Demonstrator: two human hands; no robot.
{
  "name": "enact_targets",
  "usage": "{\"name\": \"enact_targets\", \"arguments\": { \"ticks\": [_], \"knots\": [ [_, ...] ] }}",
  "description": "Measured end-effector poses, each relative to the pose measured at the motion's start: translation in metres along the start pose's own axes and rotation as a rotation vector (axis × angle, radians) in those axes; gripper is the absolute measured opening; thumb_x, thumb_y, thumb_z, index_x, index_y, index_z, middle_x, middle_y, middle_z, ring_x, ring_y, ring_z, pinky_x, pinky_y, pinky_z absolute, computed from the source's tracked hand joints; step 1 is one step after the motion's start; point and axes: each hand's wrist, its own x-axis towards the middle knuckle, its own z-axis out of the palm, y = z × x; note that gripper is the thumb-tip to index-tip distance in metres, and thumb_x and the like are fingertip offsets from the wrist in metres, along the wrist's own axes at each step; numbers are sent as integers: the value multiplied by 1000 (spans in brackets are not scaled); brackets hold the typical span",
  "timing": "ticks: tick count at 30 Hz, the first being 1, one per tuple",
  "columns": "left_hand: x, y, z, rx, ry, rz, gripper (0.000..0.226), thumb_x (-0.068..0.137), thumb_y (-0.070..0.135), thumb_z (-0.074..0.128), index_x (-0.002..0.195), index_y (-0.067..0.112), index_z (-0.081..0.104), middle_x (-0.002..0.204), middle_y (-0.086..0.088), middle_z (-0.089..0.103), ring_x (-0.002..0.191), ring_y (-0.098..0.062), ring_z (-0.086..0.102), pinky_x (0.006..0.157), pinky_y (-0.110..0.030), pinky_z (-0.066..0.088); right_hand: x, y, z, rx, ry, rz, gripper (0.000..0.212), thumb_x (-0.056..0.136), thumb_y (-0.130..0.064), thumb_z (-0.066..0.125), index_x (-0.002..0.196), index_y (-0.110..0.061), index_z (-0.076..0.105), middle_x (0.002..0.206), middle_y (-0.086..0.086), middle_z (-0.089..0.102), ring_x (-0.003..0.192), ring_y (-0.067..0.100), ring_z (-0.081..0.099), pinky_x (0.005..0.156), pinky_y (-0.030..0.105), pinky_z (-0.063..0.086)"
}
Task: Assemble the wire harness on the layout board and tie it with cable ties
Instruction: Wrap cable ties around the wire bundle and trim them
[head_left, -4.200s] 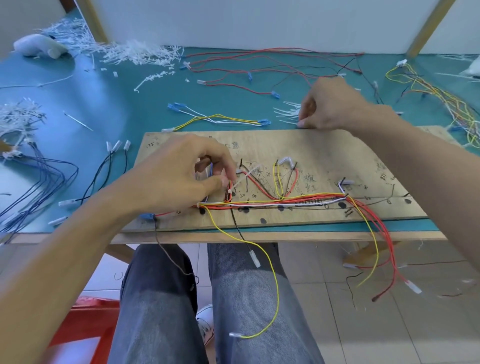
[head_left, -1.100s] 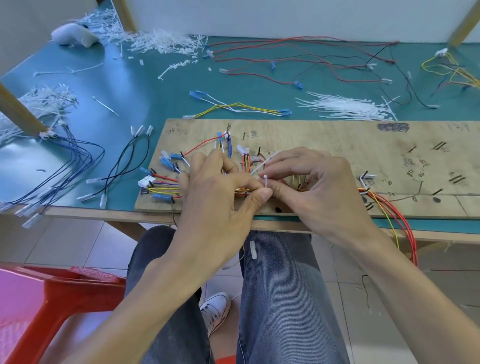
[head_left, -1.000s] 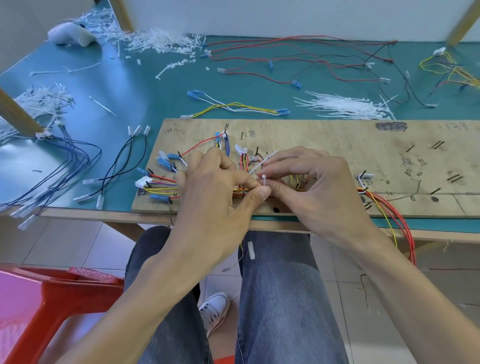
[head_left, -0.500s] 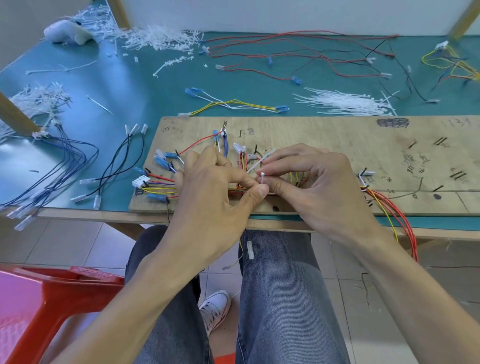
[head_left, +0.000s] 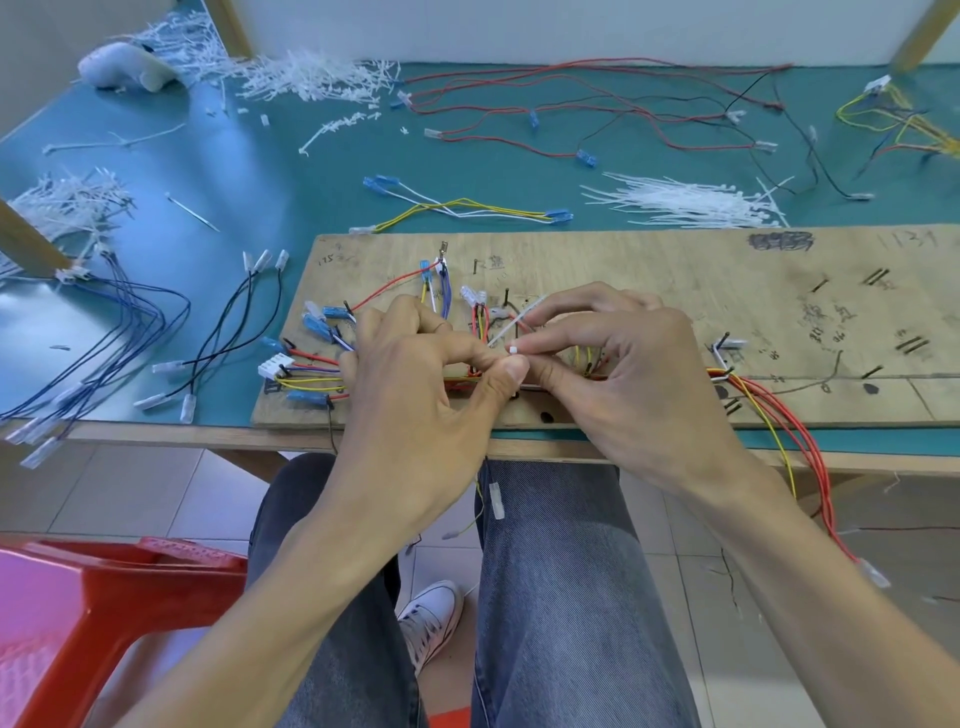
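Stretching below a white wall (head_left: 519, 26), the teal bench (head_left: 291, 171) bears the wooden layout board (head_left: 649, 270) with the wire harness (head_left: 306, 383) laid on it; left grip (head_left: 415, 395) and right grip (head_left: 623, 374) together pinch a white cable tie (head_left: 514, 323) over its wires.

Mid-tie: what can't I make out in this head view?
Head view: whether the cable tie has closed round the wire harness; the left hand and right hand cover it.
Head view: handwriting on the layout board, too small to read.
Head view: yellow harness at far right, cut off by the frame edge.
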Motion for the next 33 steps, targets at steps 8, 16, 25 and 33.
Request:
{"name": "enact_targets", "arguments": {
  "ticks": [8, 16, 25, 33],
  "knots": [
    [4, 1, -3, -8, 6, -36, 23, 90, 53, 68, 90, 33, 79, 99, 4, 53, 115, -19, 43, 103, -52, 40, -3, -10, -4, -84, -80, -120, 12, 89, -22, 81, 97, -30, 81, 97, -18, 76, 116, 7, 64, 104, 57, 39],
    [9, 0, -5, 17, -26, -17, 19, 88, 57, 68, 83, 39, 68, 87, 13, 47, 104, -17, 48, 95, -47, 44, -6, -12, -4, -74, -56, -125, 14, 85, -24, 87, 98, -28, 83, 100, -28, 68, 111, 3, 64, 102, 56, 45],
    [18, -6, -9, -24, -14, 130, 7, 92, 35, 78, 87, 39, 74, 82, 11, 51, 85, -2, 44, 77, -28, 33, -5, -8, -5, -24, -65, -88, 10, 84, -29, 88, 92, -28, 84, 99, -16, 74, 112, 6, 66, 100, 56, 47],
    [35, -4, -12, -50, -61, 170, 8, 91, 36, 64, 84, 38, 68, 82, 10, 53, 82, -5, 48, 77, -26, 39, -1, -3, -3, -36, -124, -97, 10, 95, -29, 79, 87, -26, 85, 90, -20, 77, 111, 13, 63, 95, 58, 48]
  ]
}}
